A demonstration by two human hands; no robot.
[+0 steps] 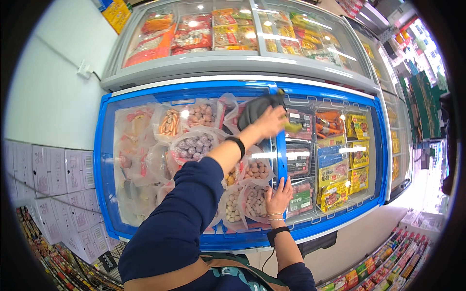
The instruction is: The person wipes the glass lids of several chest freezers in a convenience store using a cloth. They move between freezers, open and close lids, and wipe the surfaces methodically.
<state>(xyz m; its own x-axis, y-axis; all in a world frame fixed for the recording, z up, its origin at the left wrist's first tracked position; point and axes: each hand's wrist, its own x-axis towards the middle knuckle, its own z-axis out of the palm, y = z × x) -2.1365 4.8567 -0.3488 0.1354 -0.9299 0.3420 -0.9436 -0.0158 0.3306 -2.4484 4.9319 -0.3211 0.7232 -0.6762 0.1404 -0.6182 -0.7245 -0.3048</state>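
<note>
Across the chest freezer's glass lid (145,99) reaches my left hand (271,122), smeared by motion, with its fingers bent over a dark grey cloth (256,108). A yellowish-green edge of the bundle shows beside the fingers. My right hand (279,198) lies with fingers stretched out on the blue lid frame (282,162), near the front of the freezer. Under the glass, close to that hand, are clear bags of small frozen balls (256,198). Dark packs with pale labels (297,161) lie just right of the frame.
Behind stands another glass-topped freezer (228,63) filled with bright packets. Yellow packets (359,155) and orange-red packs (330,123) lie in wire baskets at the right. White cartons (73,169) are stacked at the left. Shelves of colourful packets (374,264) stand at the lower right.
</note>
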